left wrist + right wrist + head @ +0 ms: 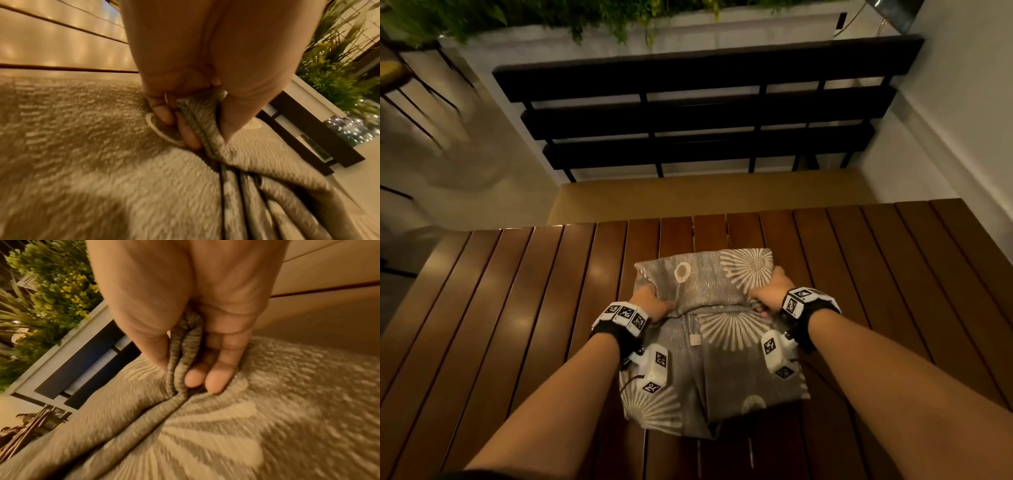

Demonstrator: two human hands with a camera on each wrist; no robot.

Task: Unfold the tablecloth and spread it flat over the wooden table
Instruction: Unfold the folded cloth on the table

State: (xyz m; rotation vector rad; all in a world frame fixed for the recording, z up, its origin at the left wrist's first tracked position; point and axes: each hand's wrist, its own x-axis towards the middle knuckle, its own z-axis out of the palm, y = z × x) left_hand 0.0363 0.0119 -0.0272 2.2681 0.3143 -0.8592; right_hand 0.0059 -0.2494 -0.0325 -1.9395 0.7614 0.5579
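A grey tablecloth point(709, 339) with pale sunburst and ring prints lies partly folded in the middle of the slatted wooden table point(517, 308). My left hand point(650, 303) pinches a bunched fold at the cloth's left edge; in the left wrist view the fold point(197, 123) sits between thumb and curled fingers point(164, 113). My right hand point(770, 291) grips the fold at the right edge; in the right wrist view the fold point(180, 356) is held between thumb and fingers point(213, 376). A flap of cloth stands raised between both hands, beyond the wrists.
A dark slatted bench point(698, 113) stands beyond the table's far edge, with a white planter of green plants point(585, 20) behind it. A white wall point(962, 120) rises at the right. Bare table slats stretch left and right of the cloth.
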